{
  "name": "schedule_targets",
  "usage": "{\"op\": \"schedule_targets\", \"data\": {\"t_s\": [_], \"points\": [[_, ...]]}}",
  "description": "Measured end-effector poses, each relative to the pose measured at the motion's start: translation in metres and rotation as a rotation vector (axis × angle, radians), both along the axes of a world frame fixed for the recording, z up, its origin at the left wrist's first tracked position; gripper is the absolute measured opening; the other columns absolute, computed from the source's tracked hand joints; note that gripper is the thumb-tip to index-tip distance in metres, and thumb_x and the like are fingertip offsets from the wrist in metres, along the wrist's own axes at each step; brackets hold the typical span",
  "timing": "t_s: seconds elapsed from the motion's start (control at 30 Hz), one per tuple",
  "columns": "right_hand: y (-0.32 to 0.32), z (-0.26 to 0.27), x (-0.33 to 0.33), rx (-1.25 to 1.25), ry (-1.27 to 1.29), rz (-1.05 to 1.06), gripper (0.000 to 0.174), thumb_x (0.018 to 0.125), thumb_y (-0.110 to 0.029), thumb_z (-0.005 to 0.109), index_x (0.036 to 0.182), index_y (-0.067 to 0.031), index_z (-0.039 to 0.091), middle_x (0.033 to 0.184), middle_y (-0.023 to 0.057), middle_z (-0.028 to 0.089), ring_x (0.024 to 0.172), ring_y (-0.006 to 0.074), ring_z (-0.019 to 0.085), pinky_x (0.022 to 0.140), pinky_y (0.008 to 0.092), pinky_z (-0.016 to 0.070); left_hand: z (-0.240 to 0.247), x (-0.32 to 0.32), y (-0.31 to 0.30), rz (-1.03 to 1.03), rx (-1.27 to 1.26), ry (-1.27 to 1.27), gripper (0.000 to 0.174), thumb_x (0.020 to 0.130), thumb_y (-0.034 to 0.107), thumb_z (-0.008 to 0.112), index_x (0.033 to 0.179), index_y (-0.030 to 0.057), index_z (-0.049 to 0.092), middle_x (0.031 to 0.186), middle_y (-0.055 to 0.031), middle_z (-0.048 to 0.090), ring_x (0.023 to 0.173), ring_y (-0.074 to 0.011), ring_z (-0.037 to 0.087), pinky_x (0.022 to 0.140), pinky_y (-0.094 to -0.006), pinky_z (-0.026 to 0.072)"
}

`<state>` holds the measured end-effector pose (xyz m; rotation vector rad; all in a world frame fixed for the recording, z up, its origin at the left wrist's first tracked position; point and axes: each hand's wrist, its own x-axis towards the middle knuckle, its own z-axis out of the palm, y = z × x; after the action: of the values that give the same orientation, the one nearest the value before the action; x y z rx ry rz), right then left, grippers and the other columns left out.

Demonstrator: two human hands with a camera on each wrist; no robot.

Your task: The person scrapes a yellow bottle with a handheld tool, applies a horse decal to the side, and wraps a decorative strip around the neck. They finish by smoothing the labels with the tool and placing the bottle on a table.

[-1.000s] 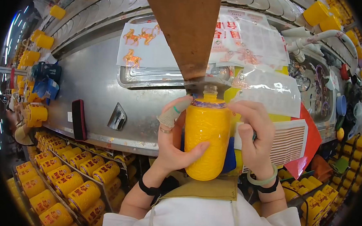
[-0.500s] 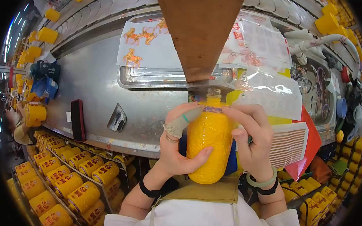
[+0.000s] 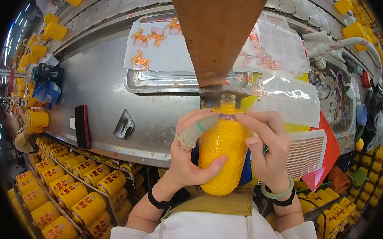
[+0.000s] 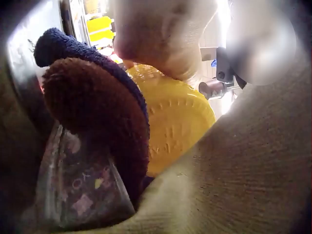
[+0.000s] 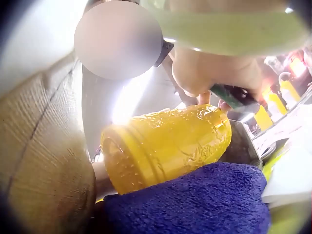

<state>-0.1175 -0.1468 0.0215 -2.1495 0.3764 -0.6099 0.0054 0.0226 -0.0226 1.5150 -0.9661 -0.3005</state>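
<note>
A yellow embossed bottle [image 3: 220, 164] with a clear glass neck [image 3: 228, 98] stands tilted close to the apron. Round its shoulder runs a purple patterned band [image 3: 227, 116]. My left hand [image 3: 193, 150] grips the bottle from the left, thumb across its front. A pale cloth sleeve [image 3: 195, 135] covers one of its fingers near the band. With a fingertip, my right hand [image 3: 271, 143] presses the band's right end; its other fingers curl round a small dark green and black piece [image 5: 234, 99]. Beneath the bottle lies a blue towel [image 5: 187, 202].
A wooden post [image 3: 215, 38] rises just beyond the bottle. White sheets with horse decals [image 3: 140, 60] lie on a metal tray [image 3: 158, 88]. A phone [image 3: 82, 126] and a metal scraper [image 3: 124, 124] rest left. Racks of yellow bottles [image 3: 77, 200] stand below the counter; a sink [image 3: 341, 114] sits right.
The bottle has shifted slightly right in the head view, carried by the left hand. The right fingertip has come in onto the band. Little differs over the last half second.
</note>
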Motion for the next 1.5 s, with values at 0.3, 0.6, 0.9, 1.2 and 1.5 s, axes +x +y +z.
{"op": "schedule_targets", "data": {"t_s": [0.3,0.6,0.9,1.2,1.5], "points": [[0.000,0.000,-0.001,0.001,0.003,0.001,0.034,0.098,-0.027,0.072,0.122,-0.0044,0.077,0.109,0.0131,0.068,0.087,0.0243,0.060,0.075,0.0339,0.0509,0.003,0.003,0.000,-0.007,0.027,-0.064,0.069,0.078,0.021,0.083,0.140,0.0013,0.058,0.139,-0.0176,0.059,0.132,-0.0382,0.054,0.112,-0.0482,0.0429],[0.000,0.001,-0.001,0.013,0.001,-0.001,0.032,0.096,-0.022,0.073,0.123,-0.0052,0.076,0.109,0.0130,0.068,0.086,0.0244,0.060,0.075,0.0342,0.0512,-0.004,0.006,0.001,-0.017,-0.038,0.061,0.068,0.082,0.027,0.082,0.139,-0.0002,0.058,0.142,-0.0181,0.055,0.132,-0.0342,0.053,0.113,-0.0462,0.0408],[0.000,0.002,-0.002,0.022,0.003,0.000,0.030,0.096,-0.018,0.072,0.122,-0.0052,0.076,0.107,0.0142,0.068,0.086,0.0264,0.061,0.077,0.0355,0.0519,-0.001,0.032,-0.013,-0.196,-0.051,0.510,0.075,0.107,0.061,0.038,0.141,-0.0054,0.046,0.139,-0.0136,0.043,0.135,-0.0213,0.043,0.117,-0.0370,0.0304],[0.000,0.003,-0.008,0.117,0.018,-0.042,0.038,0.102,-0.023,0.066,0.131,0.0007,0.067,0.108,0.0170,0.067,0.087,0.0294,0.060,0.079,0.0377,0.0507,0.016,0.030,-0.022,-0.215,0.097,0.288,0.063,0.112,0.051,0.026,0.132,-0.0043,0.050,0.121,-0.0130,0.039,0.123,-0.0266,0.040,0.112,-0.0405,0.0309],[0.017,-0.011,-0.061,0.086,0.136,0.104,0.095,0.082,-0.052,0.085,0.150,0.0042,0.048,0.126,0.0217,0.062,0.092,0.0331,0.062,0.077,0.0409,0.0513,0.017,0.037,-0.019,-0.188,0.085,0.462,0.087,0.102,0.082,0.011,0.127,0.0051,0.042,0.120,-0.0040,0.040,0.123,-0.0182,0.040,0.118,-0.0353,0.0188]]}}
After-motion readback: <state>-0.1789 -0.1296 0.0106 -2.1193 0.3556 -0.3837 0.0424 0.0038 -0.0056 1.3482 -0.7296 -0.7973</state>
